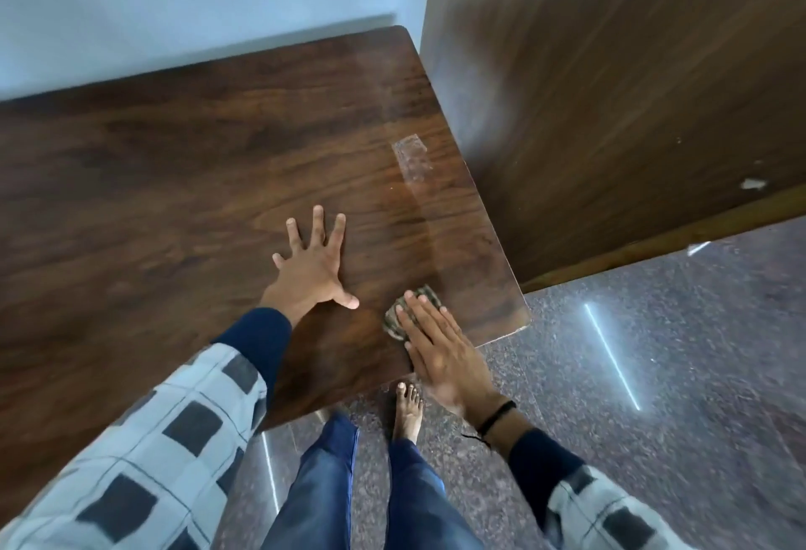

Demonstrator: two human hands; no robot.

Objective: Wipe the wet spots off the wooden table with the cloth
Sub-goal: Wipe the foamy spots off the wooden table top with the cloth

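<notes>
— While you lean over, where is the cloth point(394, 325)?
— Under my right hand point(440, 349), near the front right corner of the counter point(174, 183); my straight fingers point(425, 318) press it flat on the wood.
— And the other hand?
— My left hand point(312, 270) lies flat on the counter just beside it, fingers spread, gripping nothing.
— Any wet spots?
— A pale wet patch point(412, 163) shows farther back along the right edge, well apart from the cloth.

Soft, cool light, moderately bright. A pale sheen crosses the tabletop point(418, 218); thin glare streaks mark the polished floor point(654, 331). The wooden panel point(610, 91) smears with motion blur; edges bow.
</notes>
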